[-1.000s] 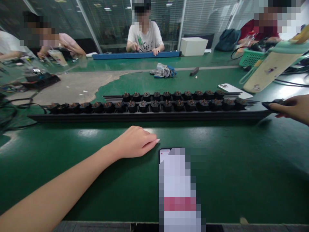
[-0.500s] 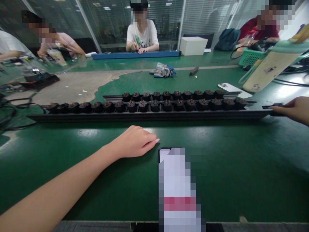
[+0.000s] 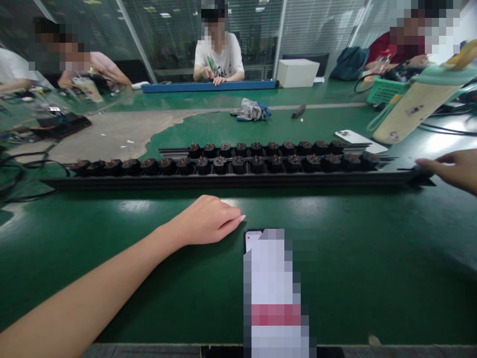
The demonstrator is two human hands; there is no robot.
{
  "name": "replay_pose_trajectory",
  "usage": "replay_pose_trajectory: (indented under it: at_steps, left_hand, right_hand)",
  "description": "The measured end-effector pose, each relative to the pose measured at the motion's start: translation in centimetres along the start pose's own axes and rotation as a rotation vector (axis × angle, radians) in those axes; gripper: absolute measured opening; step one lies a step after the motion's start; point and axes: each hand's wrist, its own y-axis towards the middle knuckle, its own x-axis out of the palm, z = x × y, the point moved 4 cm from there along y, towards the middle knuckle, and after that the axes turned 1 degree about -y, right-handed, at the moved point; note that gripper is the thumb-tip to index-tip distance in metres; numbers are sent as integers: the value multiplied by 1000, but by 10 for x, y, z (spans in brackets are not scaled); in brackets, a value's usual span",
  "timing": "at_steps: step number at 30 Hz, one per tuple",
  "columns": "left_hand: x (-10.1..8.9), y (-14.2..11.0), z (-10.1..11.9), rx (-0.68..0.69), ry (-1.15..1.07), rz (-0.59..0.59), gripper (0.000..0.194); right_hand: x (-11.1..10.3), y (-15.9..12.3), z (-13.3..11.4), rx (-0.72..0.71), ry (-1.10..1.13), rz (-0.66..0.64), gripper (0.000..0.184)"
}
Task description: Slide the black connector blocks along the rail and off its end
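Observation:
Bent loosely with the fingers together, my left hand [image 3: 212,221] rests on the green table, and nothing shows in it. Just right of its fingertips lies a phone [image 3: 254,236], its screen mostly blurred out. My right hand [image 3: 456,169], at the right edge, has its fingertips on a small black part [image 3: 422,177] at the right end of a long black rail [image 3: 238,181]. The grip's underside is hidden. A row of black sockets [image 3: 238,164] with copper-coloured contacts sits along the rail. Behind it stands a shorter black rail [image 3: 173,150] with similar sockets.
Beyond the rails lie crumpled gloves [image 3: 251,110], a white phone [image 3: 359,140] and a tilted bottle [image 3: 417,109]. Black cables [image 3: 22,174] run at the left. Across the table, a person [image 3: 219,54] works at a blue bar [image 3: 208,86]; other people sit at both sides.
My right hand has shifted slightly with the black part, which now sits lower, against the rail's right end. My left hand stays in place.

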Motion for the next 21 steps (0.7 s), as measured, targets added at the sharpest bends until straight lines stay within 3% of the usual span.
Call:
replay_pose_trajectory:
  at_steps: [2, 6, 11, 21]
  left_hand:
    - [0, 0, 0, -2, -4, 0, 42]
    - [0, -1, 1, -8, 3, -13, 42]
    - [0, -1, 0, -12, 10, -10, 42]
    - [1, -1, -1, -2, 16, -4, 42]
  right_hand:
    - [-15, -10, -12, 80, 54, 91, 41]
    - [-44, -33, -65, -49, 226, 125, 52]
    - [-54, -52, -113, -151, 262, 161, 64]
    - [-58, -65, -127, -177, 319, 160, 63]
